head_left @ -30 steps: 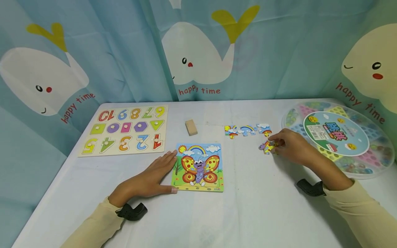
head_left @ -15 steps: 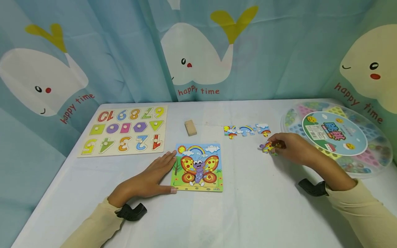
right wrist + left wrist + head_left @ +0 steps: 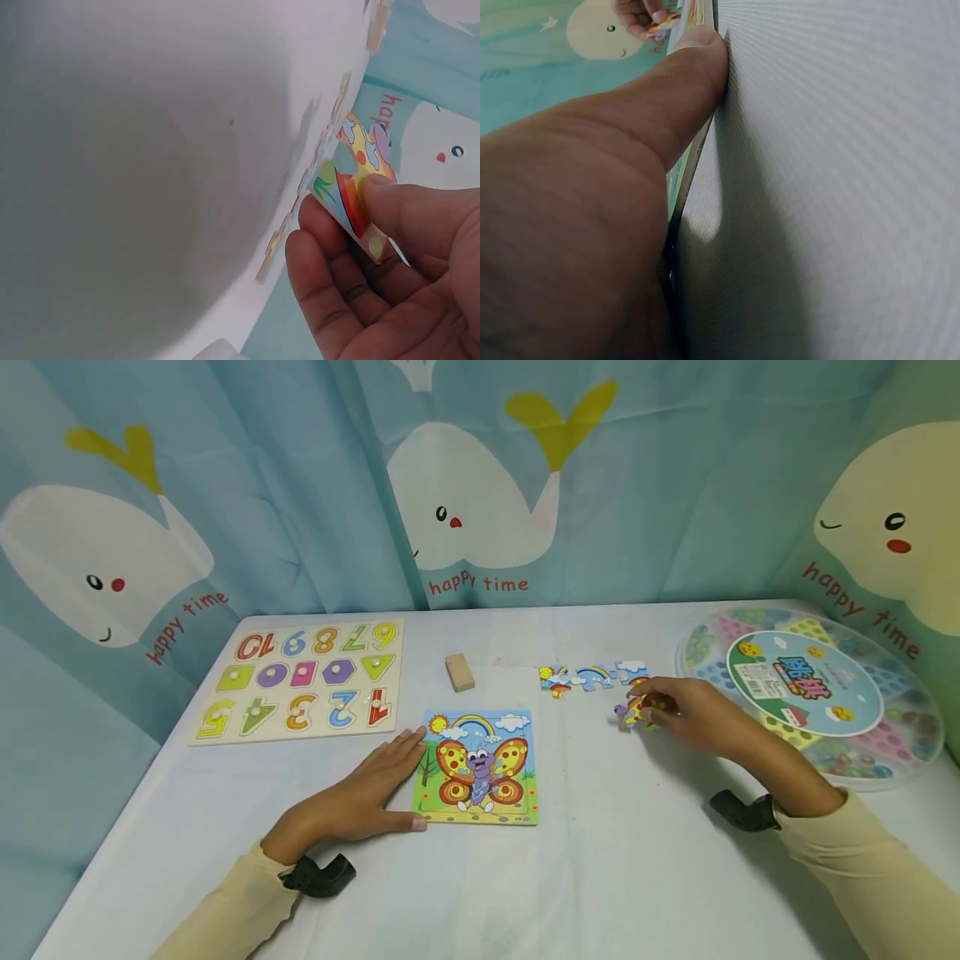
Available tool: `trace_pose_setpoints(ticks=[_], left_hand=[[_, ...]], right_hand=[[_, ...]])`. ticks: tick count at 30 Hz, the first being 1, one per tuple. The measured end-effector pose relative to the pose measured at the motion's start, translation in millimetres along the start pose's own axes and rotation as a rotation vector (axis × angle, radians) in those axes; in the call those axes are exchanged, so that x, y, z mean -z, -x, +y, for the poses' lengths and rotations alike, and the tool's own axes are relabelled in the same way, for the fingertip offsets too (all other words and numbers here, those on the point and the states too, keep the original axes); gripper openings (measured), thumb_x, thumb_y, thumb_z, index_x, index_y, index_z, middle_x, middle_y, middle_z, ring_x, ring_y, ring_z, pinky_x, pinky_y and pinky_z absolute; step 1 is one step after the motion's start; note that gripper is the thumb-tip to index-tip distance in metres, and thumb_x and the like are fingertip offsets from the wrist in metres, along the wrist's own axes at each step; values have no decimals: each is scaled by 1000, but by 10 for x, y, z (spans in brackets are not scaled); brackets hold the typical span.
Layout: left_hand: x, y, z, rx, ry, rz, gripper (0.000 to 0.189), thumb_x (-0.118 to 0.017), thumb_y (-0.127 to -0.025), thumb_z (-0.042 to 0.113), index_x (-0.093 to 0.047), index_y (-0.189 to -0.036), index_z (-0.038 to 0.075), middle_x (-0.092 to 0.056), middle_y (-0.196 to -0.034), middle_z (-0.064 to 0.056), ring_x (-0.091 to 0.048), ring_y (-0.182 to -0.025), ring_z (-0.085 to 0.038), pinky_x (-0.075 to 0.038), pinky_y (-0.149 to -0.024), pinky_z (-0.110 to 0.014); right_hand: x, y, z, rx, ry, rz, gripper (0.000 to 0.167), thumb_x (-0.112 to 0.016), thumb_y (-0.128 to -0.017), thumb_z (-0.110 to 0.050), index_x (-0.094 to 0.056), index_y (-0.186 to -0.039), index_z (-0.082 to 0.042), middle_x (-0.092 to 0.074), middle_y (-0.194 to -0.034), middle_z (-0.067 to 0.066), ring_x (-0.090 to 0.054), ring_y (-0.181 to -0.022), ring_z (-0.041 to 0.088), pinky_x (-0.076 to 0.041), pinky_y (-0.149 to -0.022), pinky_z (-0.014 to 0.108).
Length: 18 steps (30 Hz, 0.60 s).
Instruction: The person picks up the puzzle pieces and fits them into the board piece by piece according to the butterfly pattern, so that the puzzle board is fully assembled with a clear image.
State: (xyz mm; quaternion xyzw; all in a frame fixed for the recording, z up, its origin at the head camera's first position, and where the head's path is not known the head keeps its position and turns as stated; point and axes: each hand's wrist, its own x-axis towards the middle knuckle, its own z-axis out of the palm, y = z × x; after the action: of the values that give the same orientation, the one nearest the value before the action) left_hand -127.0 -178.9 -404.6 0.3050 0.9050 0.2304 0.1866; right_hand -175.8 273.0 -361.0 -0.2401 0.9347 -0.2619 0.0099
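My right hand [image 3: 697,717] pinches a jigsaw piece [image 3: 352,176] with yellow, red and purple print between thumb and fingers. In the right wrist view the piece is tilted and raised over the white cloth. Just beyond it lie three jigsaw pieces in a row: one with a sun [image 3: 553,678], one with a rainbow [image 3: 595,677], and one with clouds [image 3: 632,670], partly overlapped by my fingers. My left hand [image 3: 360,793] lies flat with straight fingers, its fingertips and thumb at the left edge of a square butterfly puzzle board [image 3: 480,768].
A wooden number-and-shape board [image 3: 300,681] lies at the back left. Behind the butterfly board is a small wooden block [image 3: 460,672]. A round, clear game box [image 3: 810,693] with coloured marbles stands at the right. A whale-print curtain [image 3: 645,485] hangs behind the table.
The right hand has lifted its jigsaw piece, turned it, and carried it slightly left toward the row of pieces. The left hand keeps its place at the board.
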Motion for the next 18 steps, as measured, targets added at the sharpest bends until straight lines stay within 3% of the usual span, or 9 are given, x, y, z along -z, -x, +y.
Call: trace_pose_setpoints(ticks=[7,18], left_hand=[[-7,-2,9,1,-3,0,103,-67,-84,57,-13,-156,7,1,-163,2,7,-147,-16,-3,-118,-43],[5,6,20,11,5,1,103,-68,-84,57,-14,-156,8,1,-163,2,6,-147,-18,-3,-118,-45]], right_hand=[[-37,-39,-59,33,-29,0,19,-68,-83,10,-68,-100,2,-65,-85,1,-55,-74,14,-48,-62,25],[-84,-109,-165,37,-91,-17,17,-67,-86,8,-68,-102,1,-65,-86,0,-61,-78,17,-53,-69,30]])
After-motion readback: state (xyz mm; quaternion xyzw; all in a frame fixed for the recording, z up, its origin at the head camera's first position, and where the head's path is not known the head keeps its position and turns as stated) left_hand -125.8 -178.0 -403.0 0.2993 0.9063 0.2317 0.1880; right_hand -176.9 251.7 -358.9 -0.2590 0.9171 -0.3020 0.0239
